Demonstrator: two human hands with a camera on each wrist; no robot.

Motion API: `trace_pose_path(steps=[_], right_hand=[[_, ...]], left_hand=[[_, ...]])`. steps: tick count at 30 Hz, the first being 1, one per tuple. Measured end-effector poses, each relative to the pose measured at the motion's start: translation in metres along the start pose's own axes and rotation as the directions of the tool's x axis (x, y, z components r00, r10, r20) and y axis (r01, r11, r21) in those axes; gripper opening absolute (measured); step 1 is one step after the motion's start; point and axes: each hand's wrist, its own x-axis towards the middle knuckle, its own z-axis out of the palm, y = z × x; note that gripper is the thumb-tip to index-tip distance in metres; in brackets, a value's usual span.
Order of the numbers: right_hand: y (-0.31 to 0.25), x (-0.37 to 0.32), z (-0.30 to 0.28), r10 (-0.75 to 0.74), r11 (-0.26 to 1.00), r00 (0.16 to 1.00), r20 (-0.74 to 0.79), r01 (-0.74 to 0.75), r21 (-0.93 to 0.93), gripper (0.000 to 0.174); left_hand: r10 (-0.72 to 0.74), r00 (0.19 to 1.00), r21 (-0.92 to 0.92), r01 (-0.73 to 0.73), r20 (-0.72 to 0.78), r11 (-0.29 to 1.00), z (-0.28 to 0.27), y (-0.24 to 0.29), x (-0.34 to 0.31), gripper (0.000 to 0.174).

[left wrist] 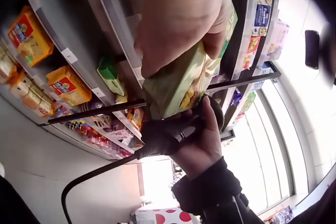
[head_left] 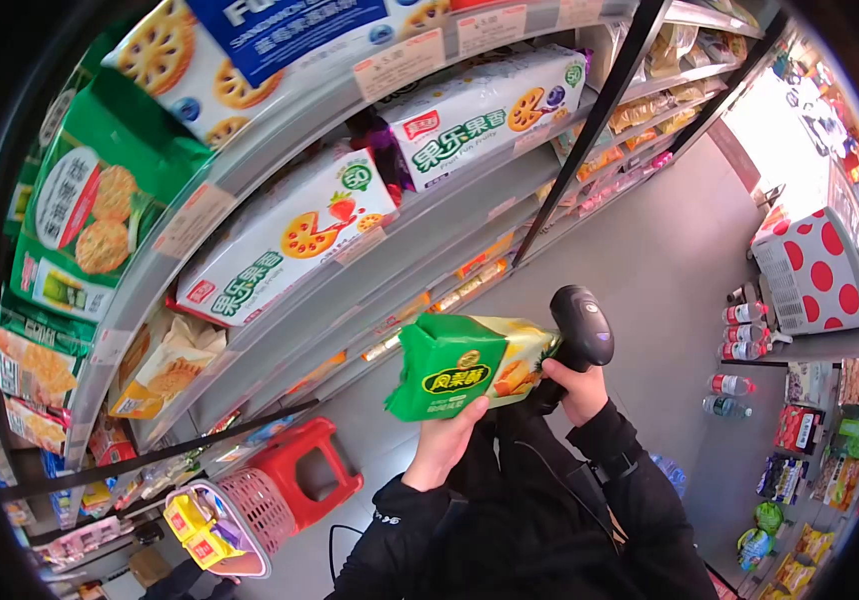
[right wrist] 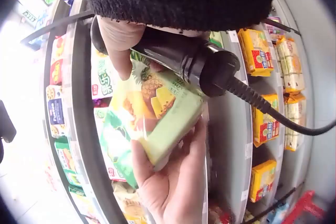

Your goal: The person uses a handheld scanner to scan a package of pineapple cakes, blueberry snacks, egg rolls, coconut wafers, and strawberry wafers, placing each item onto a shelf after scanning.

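The left hand [head_left: 447,437] is holding a green biscuit packet [head_left: 455,368] up beside the shelves [head_left: 450,205], fingers curled round it, while the right hand [head_left: 578,390] is gripping a black scanner [head_left: 583,322] just beside its end.

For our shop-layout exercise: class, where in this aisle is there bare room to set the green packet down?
Bare for the green packet: the grey floor between shelf base and bottles; the shelf stretch right of the strawberry box; the red stool seat. Crowded: the pink basket, upper shelves.
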Motion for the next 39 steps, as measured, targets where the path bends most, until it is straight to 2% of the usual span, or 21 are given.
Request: trace_pose_path(steps=[1, 3, 4, 7, 9, 11, 13, 16, 17, 19, 20, 23, 27, 29, 31, 32, 33, 34, 35, 37, 39], right_hand=[[-0.001, 0.003, -0.004, 0.004, 0.999, 1.000, -0.026, -0.003, 0.040, 0.042], [-0.005, 0.009, -0.015, 0.015, 0.997, 0.998, -0.054, -0.011, 0.074, 0.038], [-0.007, 0.014, -0.023, 0.002, 0.998, 0.999, -0.054, 0.001, 0.060, 0.035], [-0.015, 0.027, -0.039, -0.010, 1.000, 0.997, -0.073, 0.012, 0.028, 0.029], [-0.019, 0.037, -0.048, 0.030, 0.998, 0.998, -0.058, -0.026, 0.056, 0.028], [-0.022, 0.055, -0.058, 0.052, 0.997, 0.998, -0.042, -0.050, 0.051, 0.028], [-0.025, 0.073, -0.065, 0.099, 0.995, 0.994, -0.049, -0.100, -0.009, 0.024], [-0.023, 0.109, -0.084, 0.088, 0.996, 0.996, -0.027, -0.089, -0.014, 0.029], [-0.023, 0.121, -0.088, 0.083, 0.996, 0.997, 0.000, -0.083, -0.036, 0.031], [-0.018, 0.143, -0.095, 0.036, 0.995, 0.999, 0.037, -0.033, -0.093, 0.033], [-0.011, 0.155, -0.100, -0.005, 0.994, 0.998, 0.056, 0.011, -0.108, 0.034], [-0.001, 0.180, -0.110, 0.022, 0.988, 0.998, 0.062, -0.013, -0.154, 0.033], [0.012, 0.199, -0.116, 0.021, 0.969, 0.996, 0.086, 0.001, -0.247, 0.038], [0.020, 0.206, -0.115, 0.056, 0.970, 0.995, 0.083, -0.034, -0.239, 0.039], [0.022, 0.213, -0.109, -0.056, 0.948, 0.990, 0.132, 0.094, -0.303, 0.039], [0.020, 0.216, -0.105, -0.031, 0.940, 0.992, 0.122, 0.070, -0.333, 0.039], [0.030, 0.223, -0.104, -0.169, 0.906, 0.980, 0.100, 0.195, -0.376, 0.045], [0.032, 0.226, -0.102, -0.197, 0.850, 0.973, 0.121, 0.231, -0.474, 0.046], [0.031, 0.227, -0.099, -0.221, 0.782, 0.964, 0.146, 0.265, -0.564, 0.047], [0.027, 0.229, -0.091, -0.167, 0.798, 0.974, 0.150, 0.223, -0.561, 0.045], [0.038, 0.240, -0.086, -0.253, 0.765, 0.943, 0.217, 0.332, -0.551, 0.045]], left_hand=[[-0.009, 1.000, 0.008, 0.009, 0.001, 1.000, -0.002, 0.000, 0.002, 0.056], [0.084, 0.987, -0.087, -0.072, 0.138, 0.994, -0.007, 0.002, 0.008, 0.068], [0.045, 0.975, -0.036, -0.039, 0.217, 0.999, -0.009, 0.007, 0.013, 0.082], [-0.015, 0.947, -0.063, 0.037, 0.320, 0.997, 0.009, 0.024, 0.023, 0.089], [-0.016, 0.951, -0.050, 0.033, 0.308, 0.998, 0.006, 0.014, 0.035, 0.088], [-0.054, 0.984, -0.044, 0.063, 0.169, 0.997, 0.006, 0.009, 0.050, 0.092], [-0.098, 0.982, -0.063, 0.110, 0.161, 0.992, 0.005, 0.004, 0.064, 0.086], [-0.045, 0.997, 0.091, 0.040, 0.060, 0.995, -0.004, -0.002, 0.089, 0.067], [-0.065, 0.996, 0.100, 0.059, 0.059, 0.993, -0.008, -0.002, 0.098, 0.067], [-0.089, 0.994, 0.301, 0.065, 0.066, 0.951, -0.009, -0.002, 0.120, 0.066], [-0.088, 0.995, 0.305, 0.070, 0.045, 0.950, -0.014, -0.005, 0.129, 0.067], [-0.227, 0.974, 0.449, 0.212, -0.020, 0.868, -0.015, -0.001, 0.146, 0.064], [-0.182, 0.980, 0.498, 0.117, 0.083, 0.859, 0.001, -0.005, 0.171, 0.056], [-0.272, 0.954, 0.816, 0.254, -0.124, 0.519, -0.009, -0.008, 0.180, 0.049], [-0.238, 0.951, 0.794, 0.298, -0.198, 0.529, -0.012, -0.014, 0.187, 0.042], [-0.192, 0.956, 0.807, 0.291, -0.223, 0.514, -0.025, -0.018, 0.190, 0.041], [-0.147, 0.958, 0.819, 0.286, -0.245, 0.498, -0.037, -0.021, 0.194, 0.040], [-0.049, 0.967, 0.875, 0.248, -0.251, 0.416, -0.047, -0.022, 0.199, 0.039], [-0.056, 0.966, 0.875, 0.254, -0.254, 0.411, -0.055, -0.023, 0.203, 0.039], [0.166, 0.975, 0.908, 0.066, -0.146, 0.413, -0.062, -0.023, 0.215, 0.038], [0.149, 0.980, 0.923, 0.069, -0.134, 0.380, -0.072, -0.018, 0.225, 0.035]])
